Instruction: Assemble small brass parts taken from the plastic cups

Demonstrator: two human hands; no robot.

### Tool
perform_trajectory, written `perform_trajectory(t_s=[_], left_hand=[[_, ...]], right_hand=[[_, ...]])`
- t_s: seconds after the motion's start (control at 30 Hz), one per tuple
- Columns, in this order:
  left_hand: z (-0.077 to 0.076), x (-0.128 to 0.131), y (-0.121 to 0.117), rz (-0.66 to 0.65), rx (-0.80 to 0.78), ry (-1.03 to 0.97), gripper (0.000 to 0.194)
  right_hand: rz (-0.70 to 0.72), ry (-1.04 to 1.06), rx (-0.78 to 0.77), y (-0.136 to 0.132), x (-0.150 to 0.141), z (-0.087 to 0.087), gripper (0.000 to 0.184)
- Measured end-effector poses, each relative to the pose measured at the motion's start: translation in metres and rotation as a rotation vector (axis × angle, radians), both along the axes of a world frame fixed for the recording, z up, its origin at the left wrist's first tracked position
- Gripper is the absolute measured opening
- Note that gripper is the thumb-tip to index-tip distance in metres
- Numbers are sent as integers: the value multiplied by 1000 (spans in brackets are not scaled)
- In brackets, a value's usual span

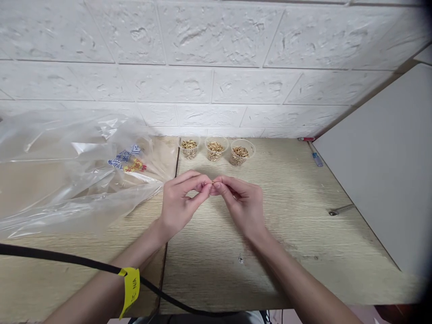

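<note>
My left hand (184,200) and my right hand (243,202) meet over the middle of the wooden table, fingertips pinched together. Between them shows a tiny gold-coloured metal piece (212,182), mostly covered by the fingers; its exact shape cannot be made out. Just beyond the hands stand three clear plastic cups in a row: a left cup (190,154), a middle cup (214,155) and a right cup (237,160). Each holds many small, slim gold-coloured metal pieces.
A large clear plastic bag (67,180) covers the left of the table (303,234). A black cable (67,257) with a yellow tag (131,286) crosses in front. To the right are a screwdriver (317,159), a wrench (340,209) and a white panel (381,157).
</note>
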State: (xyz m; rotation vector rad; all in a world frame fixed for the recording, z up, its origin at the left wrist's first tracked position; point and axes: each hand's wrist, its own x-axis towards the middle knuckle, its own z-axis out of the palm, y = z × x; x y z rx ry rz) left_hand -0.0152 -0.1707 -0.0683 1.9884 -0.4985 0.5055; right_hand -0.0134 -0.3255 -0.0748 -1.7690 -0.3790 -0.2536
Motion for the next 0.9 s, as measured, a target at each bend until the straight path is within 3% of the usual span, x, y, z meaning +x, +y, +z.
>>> perform_trajectory(t_s=[0.13, 0.27, 0.4, 0.53, 0.73, 0.9], left_hand=[[-4, 5, 1, -1, -75, 78, 10], [-17, 10, 1, -44, -192, 196, 20], [-35, 16, 1, -63, -219, 298, 38], [-46, 21, 3, -66, -201, 338, 45], [-46, 23, 4, -38, -178, 366, 28], [-44, 22, 4, -62, -178, 395, 19]], right_hand=[[133, 261, 226, -4, 9, 1, 21], [145, 364, 374, -5, 18, -3, 25], [108, 382, 325, -3, 22, -16, 33], [58, 330, 227, 2, 23, -31, 38], [-38, 250, 171, 6, 20, -41, 22], [-26, 231, 156, 5, 22, -40, 16]])
